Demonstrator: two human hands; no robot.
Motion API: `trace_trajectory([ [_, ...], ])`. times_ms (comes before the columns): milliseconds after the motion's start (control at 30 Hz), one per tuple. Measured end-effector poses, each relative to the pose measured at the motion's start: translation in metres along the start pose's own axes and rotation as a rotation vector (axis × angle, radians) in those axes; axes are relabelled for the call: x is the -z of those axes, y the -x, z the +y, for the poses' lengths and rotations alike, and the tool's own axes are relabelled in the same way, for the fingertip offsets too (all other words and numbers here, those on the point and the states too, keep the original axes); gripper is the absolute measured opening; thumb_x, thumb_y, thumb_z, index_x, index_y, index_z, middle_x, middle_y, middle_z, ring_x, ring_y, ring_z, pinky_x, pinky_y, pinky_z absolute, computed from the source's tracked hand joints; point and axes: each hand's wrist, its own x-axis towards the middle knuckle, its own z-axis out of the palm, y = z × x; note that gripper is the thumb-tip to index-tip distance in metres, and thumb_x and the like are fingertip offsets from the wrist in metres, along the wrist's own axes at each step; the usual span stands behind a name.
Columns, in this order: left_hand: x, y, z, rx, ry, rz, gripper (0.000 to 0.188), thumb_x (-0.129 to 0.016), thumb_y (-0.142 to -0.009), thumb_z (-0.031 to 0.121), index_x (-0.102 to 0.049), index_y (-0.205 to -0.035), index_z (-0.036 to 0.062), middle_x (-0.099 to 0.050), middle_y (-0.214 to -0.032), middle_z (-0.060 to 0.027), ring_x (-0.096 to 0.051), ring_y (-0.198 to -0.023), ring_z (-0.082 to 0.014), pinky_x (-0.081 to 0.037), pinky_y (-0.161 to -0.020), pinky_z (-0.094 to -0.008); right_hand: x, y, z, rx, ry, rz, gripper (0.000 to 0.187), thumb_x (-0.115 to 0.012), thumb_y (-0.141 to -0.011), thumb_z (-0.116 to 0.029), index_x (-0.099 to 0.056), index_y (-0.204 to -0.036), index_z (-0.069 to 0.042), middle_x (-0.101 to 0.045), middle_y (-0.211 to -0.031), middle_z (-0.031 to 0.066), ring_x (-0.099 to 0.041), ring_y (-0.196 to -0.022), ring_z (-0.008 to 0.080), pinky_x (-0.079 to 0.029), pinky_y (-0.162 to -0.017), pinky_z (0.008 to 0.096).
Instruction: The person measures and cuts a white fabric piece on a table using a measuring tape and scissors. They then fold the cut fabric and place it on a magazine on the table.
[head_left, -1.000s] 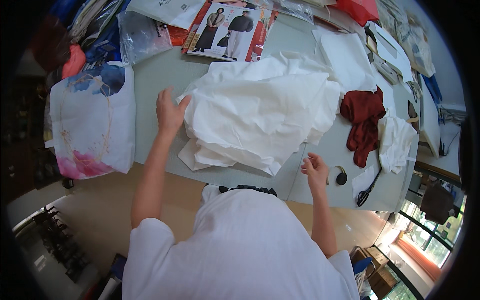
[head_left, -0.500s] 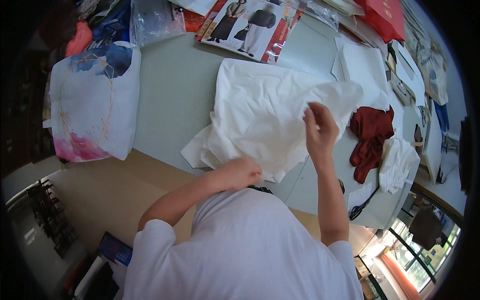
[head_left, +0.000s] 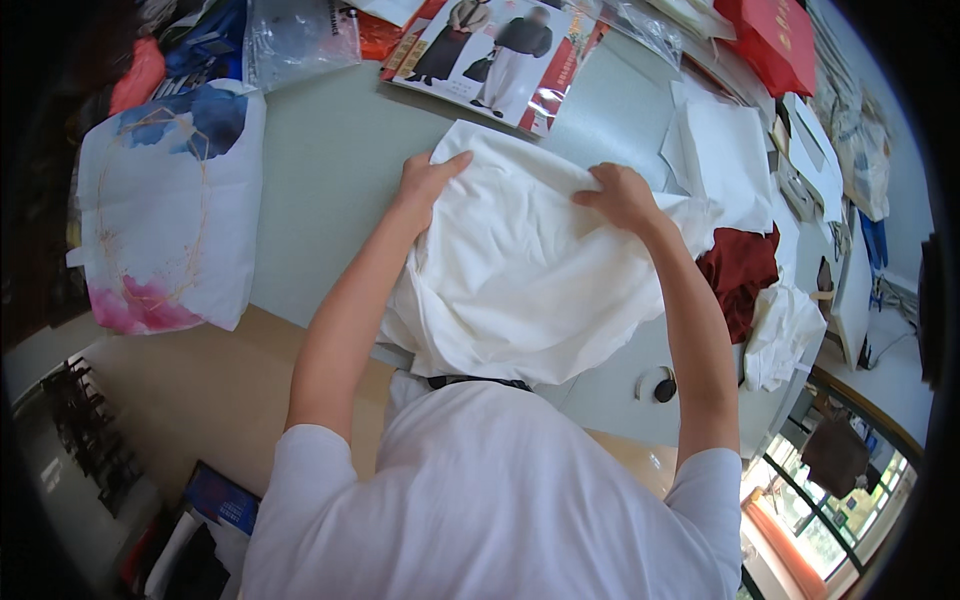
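A piece of white cloth (head_left: pixel 520 270) lies rumpled over the near part of the table, its lower edge close to my waist. With the thumb on top, my left hand (head_left: pixel 428 185) grips its far left edge. My right hand (head_left: pixel 625 198) pinches the far edge further right, thumb pointing inward. Between the two hands the cloth runs in loose folds. What my fingers do underneath it is hidden.
A magazine (head_left: pixel 490 60) lies beyond the cloth. At left stands a patterned white bag (head_left: pixel 170 210). Dark red fabric (head_left: pixel 743 275), a white cloth bundle (head_left: pixel 783 335) and white sheets (head_left: pixel 722 160) are on the right. A round black object (head_left: pixel 664 386) sits near my right forearm.
My left hand has gone from the near edge up to the cloth's far left edge. My right hand has closed on the far edge. The cloth's near side has shifted toward me.
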Motion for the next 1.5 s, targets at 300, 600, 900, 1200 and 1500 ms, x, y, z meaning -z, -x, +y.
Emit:
trace_trajectory([
  [300,-0.057,0.163,0.143,-0.510,-0.348,-0.614,0.035,-0.080,-0.086,0.022,-0.070,-0.113,0.0023,-0.073,-0.100,-0.0071,-0.066,-0.095,-0.0141,-0.052,-0.086,-0.0289,0.137,0.202,-0.088,0.220,-0.139,0.277,0.021,-0.079,-0.077,-0.006,-0.068,-0.091,0.005,-0.060,-0.081,0.0098,-0.056,-0.072,0.0214,-0.046,-0.068,0.0336],
  [600,-0.140,0.296,0.235,-1.066,-0.772,-0.763,0.026,-0.076,-0.088,0.022,-0.072,-0.106,0.0038,-0.072,-0.097,-0.0047,-0.065,-0.092,-0.0130,-0.050,-0.083,-0.0286,0.227,0.280,-0.104,0.349,-0.399,0.314,0.061,-0.086,-0.072,-0.037,-0.066,-0.115,0.001,-0.067,-0.100,0.0085,-0.065,-0.090,0.0182,-0.052,-0.079,0.0306],
  [900,-0.176,0.340,0.238,-0.977,-1.073,-0.969,0.026,-0.076,-0.087,0.022,-0.073,-0.105,0.0026,-0.073,-0.098,-0.0044,-0.065,-0.091,-0.0112,-0.049,-0.083,-0.0279,0.176,0.210,-0.136,0.637,-0.871,0.302,0.066,-0.086,-0.074,-0.033,-0.061,-0.125,0.001,-0.067,-0.109,0.0076,-0.064,-0.098,0.0166,-0.052,-0.086,0.0300],
  [1200,-0.047,0.288,0.188,-0.790,-1.269,-0.718,0.033,-0.078,-0.075,0.016,-0.072,-0.105,0.0029,-0.074,-0.099,-0.0160,-0.070,-0.087,-0.0246,-0.053,-0.083,-0.0363,0.261,0.326,-0.174,0.559,-0.162,0.714,0.029,-0.077,-0.085,-0.029,-0.073,-0.099,-0.003,-0.070,-0.078,0.0059,-0.067,-0.066,0.0136,-0.054,-0.062,0.0284],
  [1500,0.161,0.209,0.149,-0.624,-1.474,-0.268,0.041,-0.064,-0.072,-0.001,-0.069,-0.113,-0.0024,-0.069,-0.116,-0.0247,-0.066,-0.113,-0.0332,-0.050,-0.097,-0.0357,0.310,0.377,-0.171,0.294,0.046,0.795,0.045,-0.067,-0.089,-0.053,-0.071,-0.109,-0.013,-0.070,-0.087,0.0071,-0.069,-0.078,0.0190,-0.059,-0.067,0.0386],
])
